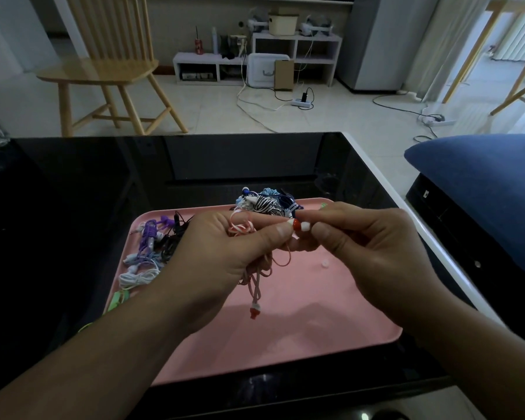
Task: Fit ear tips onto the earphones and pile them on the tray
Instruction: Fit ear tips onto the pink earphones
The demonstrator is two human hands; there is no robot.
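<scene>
Pink plastic tray (331, 313) lower centre | left hand (222, 256) pinches red-white earbud (296, 224), cable bunched in palm | right hand (367, 253) pinches white silicone ear tip (304, 227) against it | step: fitting tip | next: likely seat fully, pile on tray

This is a living room in somebody's home. A pale wooden chair (103, 65) stands on the light tiled floor (212, 116), and across the room a low white shelf unit (255, 60) against the wall carries small household bits: a bottle, a cream box, some chargers. Cables trail over the tiles to a power strip (302, 101). Close by sits a glossy black coffee table (73, 207), with a blue cushion (482, 183) beside it on the right.
</scene>
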